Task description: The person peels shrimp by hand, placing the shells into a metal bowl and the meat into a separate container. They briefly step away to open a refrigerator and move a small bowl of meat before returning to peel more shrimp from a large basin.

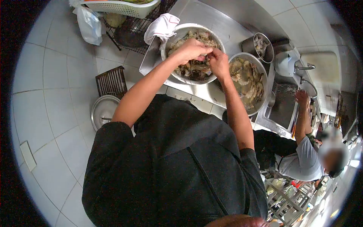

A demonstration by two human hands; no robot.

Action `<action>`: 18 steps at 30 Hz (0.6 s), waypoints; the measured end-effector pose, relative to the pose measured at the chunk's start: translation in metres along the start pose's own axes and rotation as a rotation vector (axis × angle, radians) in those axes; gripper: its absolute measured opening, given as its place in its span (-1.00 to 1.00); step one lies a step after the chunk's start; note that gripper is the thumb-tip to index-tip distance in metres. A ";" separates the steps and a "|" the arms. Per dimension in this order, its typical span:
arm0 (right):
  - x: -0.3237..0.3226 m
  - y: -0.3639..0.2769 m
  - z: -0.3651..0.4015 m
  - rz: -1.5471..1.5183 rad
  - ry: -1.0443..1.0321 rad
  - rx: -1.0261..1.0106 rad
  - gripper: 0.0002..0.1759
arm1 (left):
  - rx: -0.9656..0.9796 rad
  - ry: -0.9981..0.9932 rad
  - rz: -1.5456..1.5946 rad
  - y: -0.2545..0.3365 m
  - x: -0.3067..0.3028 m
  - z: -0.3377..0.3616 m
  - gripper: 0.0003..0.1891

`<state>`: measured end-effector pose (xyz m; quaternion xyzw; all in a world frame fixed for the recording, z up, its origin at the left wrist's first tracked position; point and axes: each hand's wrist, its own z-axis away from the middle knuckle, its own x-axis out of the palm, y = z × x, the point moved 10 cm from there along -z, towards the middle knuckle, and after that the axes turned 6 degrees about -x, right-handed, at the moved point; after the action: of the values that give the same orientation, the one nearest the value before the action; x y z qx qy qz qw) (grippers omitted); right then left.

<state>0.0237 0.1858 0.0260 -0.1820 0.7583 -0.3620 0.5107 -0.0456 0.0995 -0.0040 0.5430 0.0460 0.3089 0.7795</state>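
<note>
Both of my hands meet over a large metal bowl (165, 49) at the back centre, which holds brownish pieces that look like cooked meat. My left hand (193, 51) has its fingers pinched together near the bowl's middle. Close against it, my right hand (218, 62) is closed too, fingertips pointing inward. What sits between the fingers is too small to make out. A white cloth (162, 27) with red stripes hangs at the bowl's left rim. To the right stands a second metal bowl (263, 72) with similar pieces in liquid.
A metal pot (248, 46) with pale pieces stands behind the second bowl. Further right are a sink (281, 104) and a co-worker (302, 160) with an arm stretched over it. A round lid (103, 111) and a slatted grate (111, 82) lie at the left.
</note>
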 end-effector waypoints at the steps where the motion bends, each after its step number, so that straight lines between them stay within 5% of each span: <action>1: 0.000 -0.006 0.000 0.000 0.020 -0.034 -0.60 | -0.006 0.013 -0.017 -0.009 -0.003 -0.005 -0.61; 10: 0.002 -0.040 0.004 0.327 0.029 -0.132 -0.55 | 0.072 0.203 -0.058 -0.017 -0.010 -0.003 -0.60; 18: 0.002 -0.038 -0.006 0.323 0.164 -0.158 -0.60 | 0.132 0.216 -0.006 -0.017 -0.012 0.008 -0.52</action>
<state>0.0139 0.1614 0.0541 -0.0675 0.8426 -0.2284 0.4829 -0.0449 0.0827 -0.0186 0.5566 0.1515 0.3592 0.7337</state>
